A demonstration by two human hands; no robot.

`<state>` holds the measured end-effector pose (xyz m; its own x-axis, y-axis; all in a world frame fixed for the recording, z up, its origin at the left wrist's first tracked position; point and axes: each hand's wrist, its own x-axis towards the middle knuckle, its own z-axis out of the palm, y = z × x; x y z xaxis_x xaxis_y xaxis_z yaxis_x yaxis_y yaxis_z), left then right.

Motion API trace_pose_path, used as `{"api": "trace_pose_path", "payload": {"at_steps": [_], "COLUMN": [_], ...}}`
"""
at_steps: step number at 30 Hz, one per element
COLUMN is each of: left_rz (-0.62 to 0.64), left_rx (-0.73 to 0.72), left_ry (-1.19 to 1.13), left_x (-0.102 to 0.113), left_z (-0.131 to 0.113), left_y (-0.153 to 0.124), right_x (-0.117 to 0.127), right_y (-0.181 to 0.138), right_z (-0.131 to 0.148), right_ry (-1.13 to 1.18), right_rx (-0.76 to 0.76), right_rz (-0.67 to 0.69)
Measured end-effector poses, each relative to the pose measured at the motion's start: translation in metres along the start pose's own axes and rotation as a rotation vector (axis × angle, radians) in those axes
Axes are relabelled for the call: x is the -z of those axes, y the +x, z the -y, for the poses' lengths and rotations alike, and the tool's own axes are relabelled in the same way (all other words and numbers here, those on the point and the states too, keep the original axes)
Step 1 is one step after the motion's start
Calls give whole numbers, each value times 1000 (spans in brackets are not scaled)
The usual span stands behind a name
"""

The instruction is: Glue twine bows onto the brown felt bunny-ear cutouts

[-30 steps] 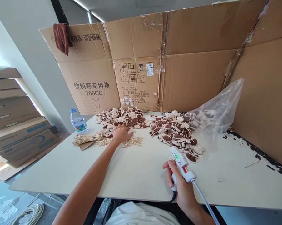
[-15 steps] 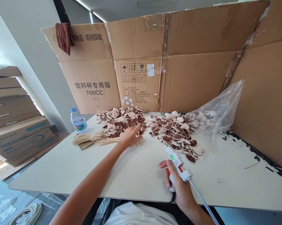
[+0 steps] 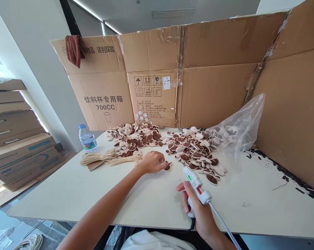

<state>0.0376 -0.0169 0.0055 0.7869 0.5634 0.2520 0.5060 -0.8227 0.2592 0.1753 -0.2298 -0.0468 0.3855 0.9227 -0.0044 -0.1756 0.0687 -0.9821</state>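
My left hand rests on the white table with its fingers curled over a small brown and cream bow-shaped piece, just in front of the piles. My right hand grips a white hot glue gun with a green light, its nozzle pointing up towards the bow piece. One pile of brown and cream pieces lies behind my left hand, and a second pile lies to its right. A bundle of thin wooden sticks lies left of my left hand.
Opened cardboard boxes wall the table's back and right side. A clear plastic bag holding more pieces lies at the right pile. A water bottle stands at the left edge. Stacked flat cartons sit to the left.
My left hand has moved from the sticks rightward past the left pile and back towards me, now with a bow piece under its fingers. The glue gun has shifted slightly left.
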Motion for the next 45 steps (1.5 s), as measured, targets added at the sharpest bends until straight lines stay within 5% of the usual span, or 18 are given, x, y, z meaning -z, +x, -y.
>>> {"api": "trace_pose_path", "payload": {"at_steps": [6,15,25,45], "left_rz": [77,113,42,94], "left_rx": [-94,112,190,132], "left_ry": [-182,-896,-1278,-1351], "left_x": [-10,-21,-33,-31], "left_z": [-2,-13,-37,-58], "left_y": [3,6,5,-1], "right_x": [-1,0,-2,-2], "right_y": [-1,0,-3,-6], "right_z": [2,-1,1,5], "right_ry": [13,1,111,82], "right_rx": [-14,-22,-13,-26], "right_rz": [7,55,-23,17]}}
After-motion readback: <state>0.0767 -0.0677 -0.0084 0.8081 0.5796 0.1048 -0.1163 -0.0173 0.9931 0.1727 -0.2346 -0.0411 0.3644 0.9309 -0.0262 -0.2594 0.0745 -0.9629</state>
